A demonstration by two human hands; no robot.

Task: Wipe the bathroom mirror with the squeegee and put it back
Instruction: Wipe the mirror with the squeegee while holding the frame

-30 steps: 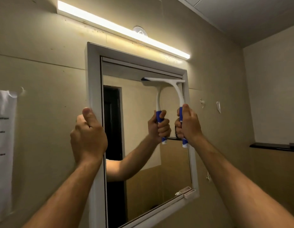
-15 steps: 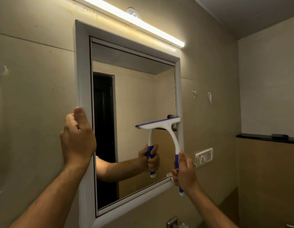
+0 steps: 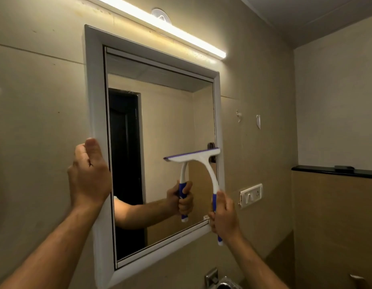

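The bathroom mirror [image 3: 170, 126] hangs on the beige wall in a white frame [image 3: 93, 101]. My right hand [image 3: 224, 217] grips the blue handle of a white and blue squeegee [image 3: 201, 157]. Its blade lies across the glass at the lower right, close to the frame's right side. My left hand [image 3: 88, 174] rests against the left side of the frame, thumb up, fingers curled behind the edge. The glass reflects my arm and the squeegee.
A lit tube light [image 3: 160, 24] runs above the mirror. A white switch plate [image 3: 250, 196] sits on the wall right of the frame, below two small wall hooks [image 3: 258, 121]. A black ledge [image 3: 335, 172] runs along the right wall. A metal tap fitting [image 3: 220, 280] shows at the bottom.
My right hand has dragged the squeegee down the right side of the glass from the top edge to the lower part. My left hand has stayed on the frame.
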